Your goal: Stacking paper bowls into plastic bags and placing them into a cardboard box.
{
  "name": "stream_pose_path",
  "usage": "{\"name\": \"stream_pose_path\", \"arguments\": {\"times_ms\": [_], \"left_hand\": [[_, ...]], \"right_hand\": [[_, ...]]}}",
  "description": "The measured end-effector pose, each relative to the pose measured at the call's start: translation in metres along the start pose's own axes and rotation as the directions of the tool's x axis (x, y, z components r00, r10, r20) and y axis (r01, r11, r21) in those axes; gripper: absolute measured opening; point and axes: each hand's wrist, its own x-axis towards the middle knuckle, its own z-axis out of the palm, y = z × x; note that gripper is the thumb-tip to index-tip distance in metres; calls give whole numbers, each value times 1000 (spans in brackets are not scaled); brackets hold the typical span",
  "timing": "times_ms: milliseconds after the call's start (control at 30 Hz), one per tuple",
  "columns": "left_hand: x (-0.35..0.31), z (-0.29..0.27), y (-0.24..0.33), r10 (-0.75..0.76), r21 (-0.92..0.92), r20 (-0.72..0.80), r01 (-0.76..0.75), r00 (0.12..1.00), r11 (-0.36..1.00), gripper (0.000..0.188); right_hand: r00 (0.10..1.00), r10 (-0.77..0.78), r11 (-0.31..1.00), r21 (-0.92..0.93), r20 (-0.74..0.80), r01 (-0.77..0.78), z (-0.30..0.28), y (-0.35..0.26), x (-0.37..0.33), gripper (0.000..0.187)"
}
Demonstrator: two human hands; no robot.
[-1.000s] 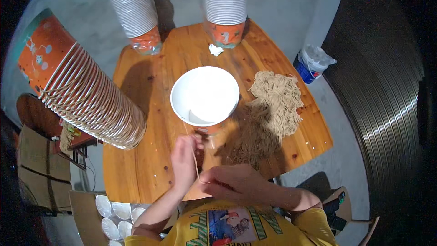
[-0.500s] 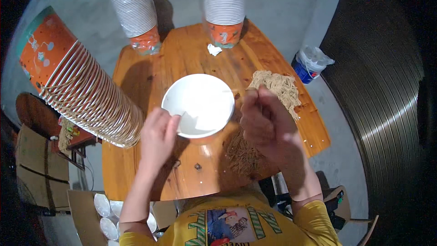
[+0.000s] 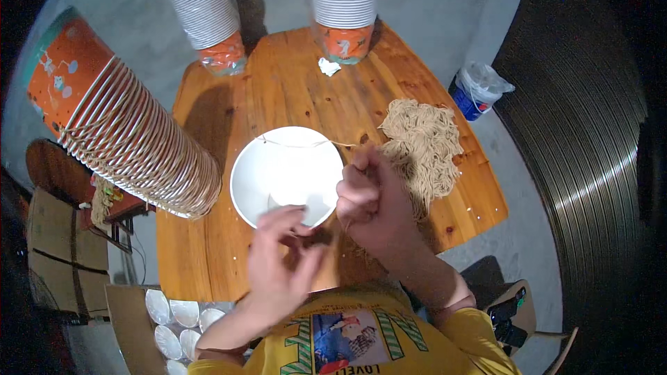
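The tub (image 3: 286,179) stands mouth up on the table (image 3: 299,87), in front of the person and between the two hands; it is white inside. A string (image 3: 306,145) crosses its far side and runs on past the rim toward the right hand (image 3: 373,201). That hand, just beside the tub's right rim, has its fingers curled tight, the string leading to its top; exactly where it is pinched is hidden.

The left hand (image 3: 279,257) is at the near rim, slightly blurred, its thumb and fingers spread apart with nothing visible between them. Whether a fingertip touches the rim I cannot tell.

The step in hand looks to be laying the string around the tub's mouth — a judgement from how it lies across the far side. The next move seems to call for a firm hold on the string, the tub kept steady and the free fingers ready near the rim.

To the right lies a loose pile (image 3: 422,139) of tan strings, partly behind the right arm. To the left a tall stack (image 3: 146,146) of tubs leans in this wide view, with strings across its rims. Beyond are two wrapped stacks (image 3: 201,10) (image 3: 343,0), a white scrap (image 3: 328,67) near the right one, and, off the table, a blue pail (image 3: 472,103).
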Motion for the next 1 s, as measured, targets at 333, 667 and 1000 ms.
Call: {"name": "stream_pose_path", "arguments": {"times_ms": [333, 667, 1000], "left_hand": [[-20, 38, 8, -319, -307, 243, 385, 916, 870, 30], [-36, 27, 4, -328, 0, 328, 347, 886, 938, 12], [-29, 8, 8, -335, -36, 371, 374, 866, 927, 18]], "right_hand": [[994, -17, 999, -47, -108, 12, -5, 1, -29, 30], [889, -354, -603, -798, 290, 20, -66, -21, -56, 19], [854, 75, -364, -783, 514, 504, -42, 5, -62, 23]]}}
